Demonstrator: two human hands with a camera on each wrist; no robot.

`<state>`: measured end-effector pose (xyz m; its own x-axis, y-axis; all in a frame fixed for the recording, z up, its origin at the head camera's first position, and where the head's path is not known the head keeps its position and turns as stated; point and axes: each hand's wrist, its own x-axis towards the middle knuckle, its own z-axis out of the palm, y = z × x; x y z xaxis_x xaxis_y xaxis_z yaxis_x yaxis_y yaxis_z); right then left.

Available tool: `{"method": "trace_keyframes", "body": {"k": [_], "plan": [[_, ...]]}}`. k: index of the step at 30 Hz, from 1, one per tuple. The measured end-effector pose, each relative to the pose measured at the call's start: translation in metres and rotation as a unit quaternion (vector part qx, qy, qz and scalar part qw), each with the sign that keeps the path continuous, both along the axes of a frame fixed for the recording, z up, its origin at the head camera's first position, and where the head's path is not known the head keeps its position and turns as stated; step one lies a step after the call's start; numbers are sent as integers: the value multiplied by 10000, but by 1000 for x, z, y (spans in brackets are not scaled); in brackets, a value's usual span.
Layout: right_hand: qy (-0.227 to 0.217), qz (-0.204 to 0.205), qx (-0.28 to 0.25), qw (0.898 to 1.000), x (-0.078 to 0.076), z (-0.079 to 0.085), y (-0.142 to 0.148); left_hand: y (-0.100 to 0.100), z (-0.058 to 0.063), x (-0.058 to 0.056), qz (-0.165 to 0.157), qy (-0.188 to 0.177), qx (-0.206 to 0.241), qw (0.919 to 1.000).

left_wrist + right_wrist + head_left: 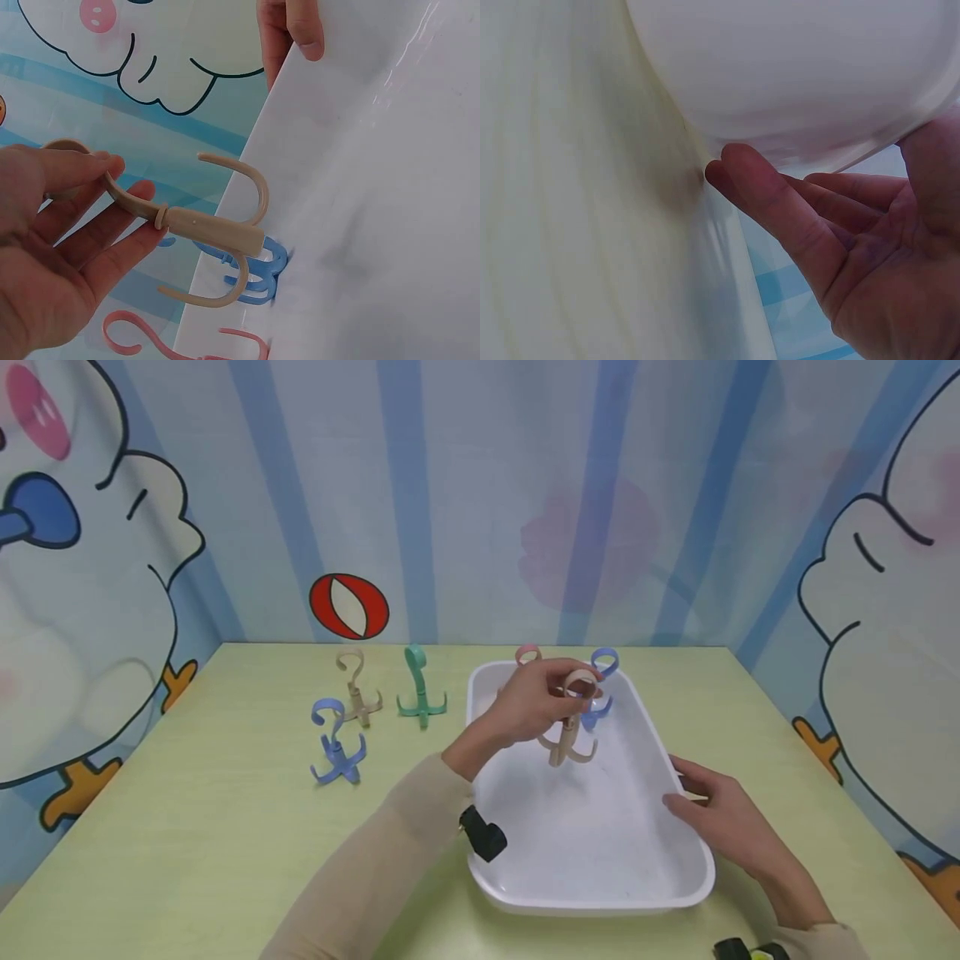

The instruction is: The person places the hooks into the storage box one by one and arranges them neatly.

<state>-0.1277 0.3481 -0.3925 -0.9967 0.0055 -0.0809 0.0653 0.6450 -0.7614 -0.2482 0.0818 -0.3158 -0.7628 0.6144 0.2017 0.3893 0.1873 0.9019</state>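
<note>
My left hand point(528, 703) holds a beige hanging hook point(214, 231) by its curved upper end, over the far part of the white tray point(577, 852). Its prongs point down in the head view. A blue hook point(597, 714) stands inside the tray at the far right, and a pink hook point(528, 652) is at the far end, mostly hidden behind my left hand. My right hand point(723, 818) grips the tray's right side, thumb at the rim and fingers point(761, 184) along the outer wall.
On the table point(225, 860) left of the tray stand another beige hook point(362, 706), a green hook point(422, 693) and a blue hook point(339, 756). A cartoon-printed backdrop point(480, 510) encloses the back and sides.
</note>
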Motion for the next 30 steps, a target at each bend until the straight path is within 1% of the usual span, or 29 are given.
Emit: {"method": "trace_keyframes", "body": {"k": [7,12,20,25,30], "plan": [[19,66,-46,10000,-1,0,0,10,-3,0,-39,-43,19,10000],[48,86,-55,9999,-1,1,0,14,-4,-1,-38,-84,-119,9999],[-12,50,-91,9999,-1,1,0,20,-10,-2,-248,-267,-144,9992],[-21,24,-157,9999,-1,0,0,23,-12,-2,-241,-279,-213,9991],[-4,25,-129,9999,0,0,1,26,-13,-2,-371,-422,-102,9984]]}}
